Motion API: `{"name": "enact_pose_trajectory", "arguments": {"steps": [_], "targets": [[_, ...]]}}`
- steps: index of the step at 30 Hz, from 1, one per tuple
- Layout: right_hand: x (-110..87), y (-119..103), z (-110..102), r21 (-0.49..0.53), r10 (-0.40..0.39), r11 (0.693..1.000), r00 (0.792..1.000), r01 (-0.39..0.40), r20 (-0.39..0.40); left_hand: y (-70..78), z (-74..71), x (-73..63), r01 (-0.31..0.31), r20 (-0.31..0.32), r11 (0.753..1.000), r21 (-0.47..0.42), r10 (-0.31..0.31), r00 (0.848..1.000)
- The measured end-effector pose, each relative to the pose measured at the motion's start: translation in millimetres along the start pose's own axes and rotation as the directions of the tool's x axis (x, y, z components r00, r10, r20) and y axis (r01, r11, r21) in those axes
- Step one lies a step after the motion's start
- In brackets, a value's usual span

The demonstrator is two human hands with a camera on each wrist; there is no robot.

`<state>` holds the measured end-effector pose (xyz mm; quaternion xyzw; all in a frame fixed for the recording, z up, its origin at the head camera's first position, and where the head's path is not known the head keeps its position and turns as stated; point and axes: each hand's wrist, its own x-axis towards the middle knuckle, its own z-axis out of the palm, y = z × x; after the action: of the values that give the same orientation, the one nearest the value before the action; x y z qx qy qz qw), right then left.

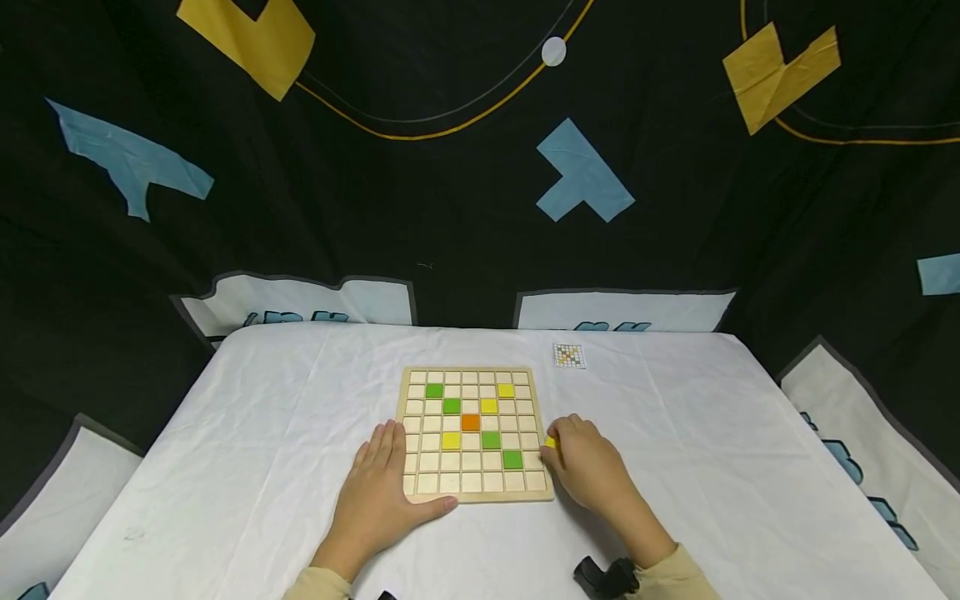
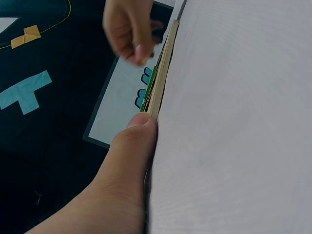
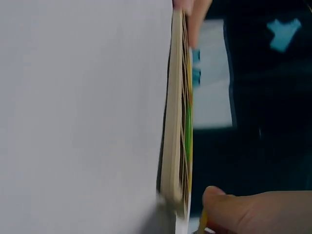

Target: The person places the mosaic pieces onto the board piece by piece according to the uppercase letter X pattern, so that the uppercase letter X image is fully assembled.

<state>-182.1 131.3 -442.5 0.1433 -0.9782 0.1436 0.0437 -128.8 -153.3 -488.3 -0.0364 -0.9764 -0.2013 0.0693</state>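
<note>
A square wooden grid board (image 1: 498, 497) lies on the white table. Among its pale cells are several green tiles (image 1: 452, 406) and yellow tiles (image 1: 489, 406), plus an orange tile (image 1: 470, 422). My left hand (image 1: 375, 497) rests at the board's left side, fingers straight along that edge and the thumb (image 2: 132, 134) against the front edge. Beside the right edge, my right hand (image 1: 591, 467) pinches a small yellow tile (image 1: 551, 442) between thumb and fingers. In the right wrist view that tile (image 3: 203, 222) shows partly, near the board's corner.
A small printed card (image 1: 569, 356) with a coloured grid pattern lies behind the board, to the right. White cloth (image 1: 712, 433) covers the table. A black curtain (image 1: 450, 208) with blue and yellow shapes hangs behind it.
</note>
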Motion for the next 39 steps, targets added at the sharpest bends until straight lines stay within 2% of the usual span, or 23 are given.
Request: {"name": "enact_pose_trajectory", "arguments": {"steps": [5, 10, 17, 21, 25, 29, 35, 39], "targets": [[6.5, -41.1, 11.5, 0.026, -0.151, 0.988, 0.988, 0.152, -0.038, 0.1, -0.4, 0.2, -0.002, 0.000, 1.000, 0.006, 0.002, 1.000], [14.3, -80.5, 24.0, 0.022, -0.291, 0.956, 0.956, 0.292, -0.039, -0.8, 0.2, 0.1, -0.008, -0.009, 1.000, 0.015, 0.008, 1.000], [26.6, -114.1, 39.0, -0.018, -0.407, 0.913, 0.913, 0.407, -0.017, -2.3, 0.4, -1.0, -0.022, -0.015, 0.999, 0.025, 0.022, 1.000], [30.0, -120.0, 46.9, -0.077, -0.430, 0.901, 0.903, 0.427, -0.017, -3.2, 0.3, -0.5, -0.030, -0.007, 0.999, 0.039, 0.030, 1.000], [30.5, -120.7, 50.4, -0.082, -0.429, 0.902, 0.902, 0.425, -0.043, -3.6, 0.2, 0.4, -0.032, 0.002, 0.998, 0.046, 0.032, 0.999], [31.4, -120.1, 51.9, -0.033, -0.417, 0.909, 0.907, 0.416, -0.054, -3.1, -0.4, 0.8, -0.030, 0.000, 0.999, 0.045, 0.030, 1.000], [32.2, -118.9, 52.9, 0.068, -0.373, 0.924, 0.927, 0.376, -0.051, -2.1, -0.2, 0.5, -0.034, -0.014, 0.999, 0.035, 0.035, 0.999], [32.2, -118.2, 53.9, 0.095, -0.353, 0.929, 0.934, 0.357, -0.058, -1.9, 0.3, -0.4, -0.039, -0.020, 0.999, 0.036, 0.040, 0.999]]}}
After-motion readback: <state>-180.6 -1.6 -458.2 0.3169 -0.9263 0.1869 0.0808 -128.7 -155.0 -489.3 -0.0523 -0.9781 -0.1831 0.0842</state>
